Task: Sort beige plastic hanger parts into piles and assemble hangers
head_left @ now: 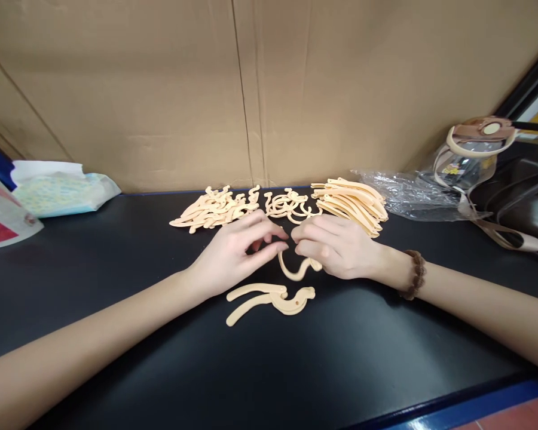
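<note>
A thin, peach-coloured curved plastic piece [296, 275] hangs between my two hands, just over the black table. At its left end are the thumb and forefinger of my left hand [242, 248], closed in a pinch. My right hand [336, 245] has its fingers curled around the other end, which they partly hide. Nearer to me lies an assembled peach plastic piece [271, 301] with two long handles to the left and a rounded hook-like head to the right.
Behind my hands are a pile of wavy peach parts [215, 209], small curved parts [289, 206] and a stack of long strips [354, 200]. A tissue pack [67, 191] sits left. Clear plastic wrap [412, 194], a strapped bottle [468, 161] and a black bag [520, 197] stand right. Cardboard [161, 89] backs the table.
</note>
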`<state>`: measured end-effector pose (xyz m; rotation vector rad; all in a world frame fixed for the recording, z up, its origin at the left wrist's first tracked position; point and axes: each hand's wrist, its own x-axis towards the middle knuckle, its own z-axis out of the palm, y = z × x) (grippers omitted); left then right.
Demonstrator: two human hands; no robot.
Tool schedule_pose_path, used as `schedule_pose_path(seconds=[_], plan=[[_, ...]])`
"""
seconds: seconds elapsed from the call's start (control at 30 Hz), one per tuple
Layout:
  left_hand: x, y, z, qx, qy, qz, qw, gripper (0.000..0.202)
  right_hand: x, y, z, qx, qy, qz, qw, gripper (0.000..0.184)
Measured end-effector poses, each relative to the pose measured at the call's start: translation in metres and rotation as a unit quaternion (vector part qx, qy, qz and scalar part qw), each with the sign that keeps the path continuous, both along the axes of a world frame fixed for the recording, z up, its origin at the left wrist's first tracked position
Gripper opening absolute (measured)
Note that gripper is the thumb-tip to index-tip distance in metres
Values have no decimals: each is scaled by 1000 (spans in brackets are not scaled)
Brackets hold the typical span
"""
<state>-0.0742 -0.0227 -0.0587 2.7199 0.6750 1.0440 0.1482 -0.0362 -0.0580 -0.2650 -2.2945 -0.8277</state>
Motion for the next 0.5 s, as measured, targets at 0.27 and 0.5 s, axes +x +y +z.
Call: schedule_pose_path(seconds=[0.27,0.5], plan=[[1,-3,-3,45,50,-10,998,7,2,4,-1,11,13,-95,995,18],[0,-8,1,60,69,-12,996,8,39,18,22,-39,29,-456,888,29]])
